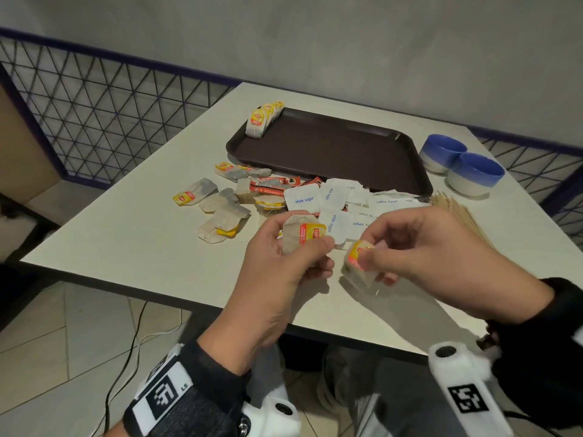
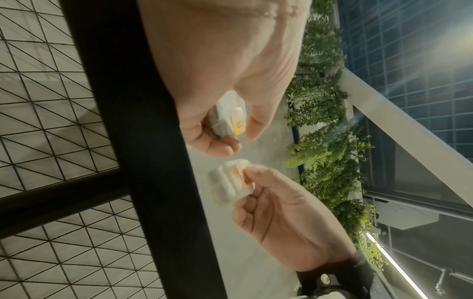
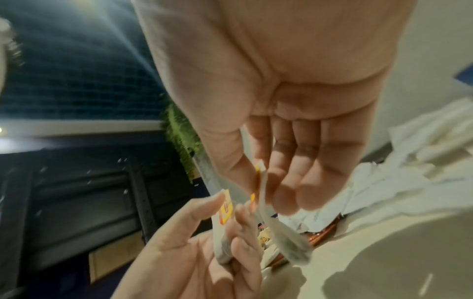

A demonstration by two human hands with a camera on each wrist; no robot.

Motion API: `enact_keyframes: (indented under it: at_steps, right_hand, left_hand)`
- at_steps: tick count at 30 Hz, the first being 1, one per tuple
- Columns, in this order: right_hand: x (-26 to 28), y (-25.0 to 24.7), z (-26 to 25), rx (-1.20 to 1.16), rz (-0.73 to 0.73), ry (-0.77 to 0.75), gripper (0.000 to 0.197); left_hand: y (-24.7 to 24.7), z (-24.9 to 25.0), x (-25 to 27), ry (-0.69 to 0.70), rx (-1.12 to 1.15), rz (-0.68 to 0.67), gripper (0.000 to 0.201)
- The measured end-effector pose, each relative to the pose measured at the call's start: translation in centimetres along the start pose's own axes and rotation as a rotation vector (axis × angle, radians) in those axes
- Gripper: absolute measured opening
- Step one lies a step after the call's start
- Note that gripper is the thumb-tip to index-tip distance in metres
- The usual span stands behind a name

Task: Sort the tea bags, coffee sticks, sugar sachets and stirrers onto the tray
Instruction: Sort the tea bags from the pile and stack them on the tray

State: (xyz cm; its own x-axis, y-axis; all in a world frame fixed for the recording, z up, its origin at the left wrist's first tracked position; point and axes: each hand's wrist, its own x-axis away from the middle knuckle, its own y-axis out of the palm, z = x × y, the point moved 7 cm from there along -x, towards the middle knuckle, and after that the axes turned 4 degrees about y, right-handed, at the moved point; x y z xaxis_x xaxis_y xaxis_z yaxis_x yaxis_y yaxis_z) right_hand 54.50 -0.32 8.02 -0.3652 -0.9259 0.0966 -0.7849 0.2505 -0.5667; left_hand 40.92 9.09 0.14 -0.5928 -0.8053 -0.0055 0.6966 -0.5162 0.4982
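Above the worktop's [image 1: 126, 247] near edge, each of the hands is pinching a yellow-tagged tea bag: left hand [image 1: 284, 266] one [image 1: 301, 236], right hand [image 1: 432, 257] another [image 1: 358, 263]. Squaring both tags before adding them to the standing row [image 1: 265, 118] on the tray [image 1: 410, 171] would probably help. Nearby sachets [image 1: 304, 200] are reading "white sugar".

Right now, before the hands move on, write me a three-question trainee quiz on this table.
1. True or false: a row of tea bags already stands on the tray.
2. What does the left hand hold? A) tea bag B) sugar sachet C) stirrer
3. Fill in: the two blue bowls sit to the ____ of the tray.

Key: 1 true. 2 A; the right hand pinches a tea bag too. 3 right.
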Motion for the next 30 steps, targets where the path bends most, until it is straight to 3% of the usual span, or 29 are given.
enact_keyframes:
  at_steps: [3,4,5,11,16,19,22,25,30]
  right_hand:
    - [0.0,0.9,1.6,-0.016,-0.235,0.145,0.002]
    - [0.0,1.0,2.0,0.003,-0.278,0.167,0.003]
    - [-0.2,1.0,2.4,0.026,-0.291,0.181,0.004]
    - [-1.2,-0.1,3.8,0.209,-0.182,0.189,0.006]
    - [-0.7,-1.8,2.4,0.563,0.085,0.071,0.041]
    - [0.5,-1.9,-0.3,0.285,0.193,-0.071,0.042]
    - [0.7,0.0,-1.2,-0.046,0.063,-0.089,0.029]
    - [0.2,1.4,-0.5,-0.171,0.022,-0.06,0.01]
    - [-0.3,1.5,0.5,-0.368,0.083,0.061,0.003]
  left_hand:
    - [0.0,0.1,-0.1,-0.038,0.063,0.018,0.015]
    - [0.1,0.1,0.0,-0.057,0.077,0.018,0.009]
    - [0.2,0.1,0.0,-0.076,0.085,0.01,0.016]
    - [0.5,-0.1,0.1,-0.12,-0.05,-0.05,0.024]
    - [0.6,-0.4,0.0,-0.126,-0.072,-0.077,0.018]
    - [0.7,-0.5,-0.1,-0.105,-0.079,-0.087,0.017]
    - [0.9,-0.6,-0.1,-0.091,-0.088,-0.105,0.016]
    - [0.9,-0.6,0.0,-0.08,-0.098,-0.129,0.018]
    - [0.9,-0.4,0.1,-0.064,-0.089,-0.14,0.023]
